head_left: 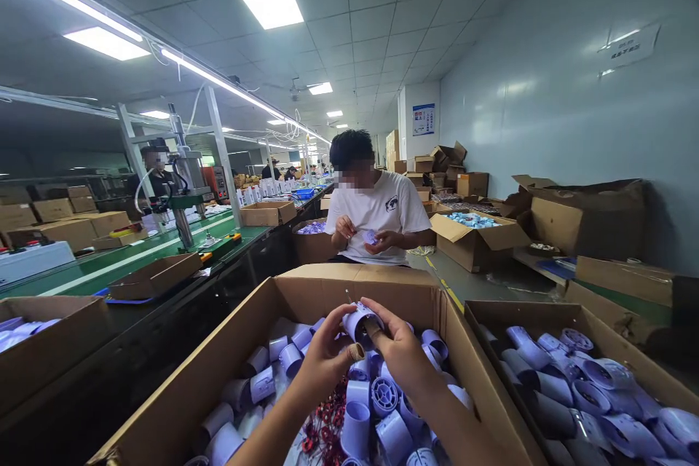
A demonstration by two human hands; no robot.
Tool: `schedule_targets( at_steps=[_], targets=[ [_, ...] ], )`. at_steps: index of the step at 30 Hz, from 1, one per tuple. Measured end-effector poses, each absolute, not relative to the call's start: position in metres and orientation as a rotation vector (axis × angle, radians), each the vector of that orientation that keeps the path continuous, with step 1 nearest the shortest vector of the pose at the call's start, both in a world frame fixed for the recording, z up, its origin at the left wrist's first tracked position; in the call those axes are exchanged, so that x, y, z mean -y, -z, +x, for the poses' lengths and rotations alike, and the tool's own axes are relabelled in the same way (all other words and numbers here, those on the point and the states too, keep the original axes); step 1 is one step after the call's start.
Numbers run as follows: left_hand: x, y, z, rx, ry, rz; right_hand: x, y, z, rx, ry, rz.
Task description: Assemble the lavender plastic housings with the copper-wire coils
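Left hand: the left hand is raised over the middle box, fingers curled onto the near side of a pale lilac tube.
Right hand: the right hand meets it from the other side, thumb and fingers closed on the same tube; the two hands are together, touching around it.
Tube: short, round, open-ended, held just above the heap, tilted toward the camera.
Pin: a thin metal pin sticks up by the tube's top; what it joins to I cannot tell.
Box: an open carton below the hands, filled with loose tubes of the same kind and a tangle of red wires.
Right box: a second carton just beside it, also heaped with tubes.
Left: a green conveyor with a press standing on it.
Ahead: a seated person in a white shirt, both hands on a small part, well apart from the box.
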State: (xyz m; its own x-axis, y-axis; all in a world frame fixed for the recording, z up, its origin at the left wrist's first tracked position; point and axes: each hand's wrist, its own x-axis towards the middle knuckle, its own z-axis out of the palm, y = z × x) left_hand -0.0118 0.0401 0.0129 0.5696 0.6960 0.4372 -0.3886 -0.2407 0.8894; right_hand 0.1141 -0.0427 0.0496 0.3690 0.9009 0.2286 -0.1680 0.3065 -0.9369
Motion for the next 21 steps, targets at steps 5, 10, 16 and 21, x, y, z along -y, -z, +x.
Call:
schedule_targets(
  at_steps=[5, 10, 16, 21],
  targets=[
    [-0.032, -0.027, -0.012, -0.290, -1.010, 1.454, 0.039, -0.046, 0.110, 0.841, -0.843, -1.007],
    [-0.027, -0.032, -0.012, -0.341, -1.019, 1.467, 0.038, -0.042, 0.105, 0.790, -0.776, -1.047],
    [-0.022, -0.028, -0.012, -0.381, -1.020, 1.454, 0.043, -0.046, 0.092, 0.794, -0.650, -1.112],
    [-0.018, -0.033, -0.016, -0.394, -1.035, 1.454, 0.042, -0.049, 0.090, 0.697, -0.843, -1.024]
  ],
)
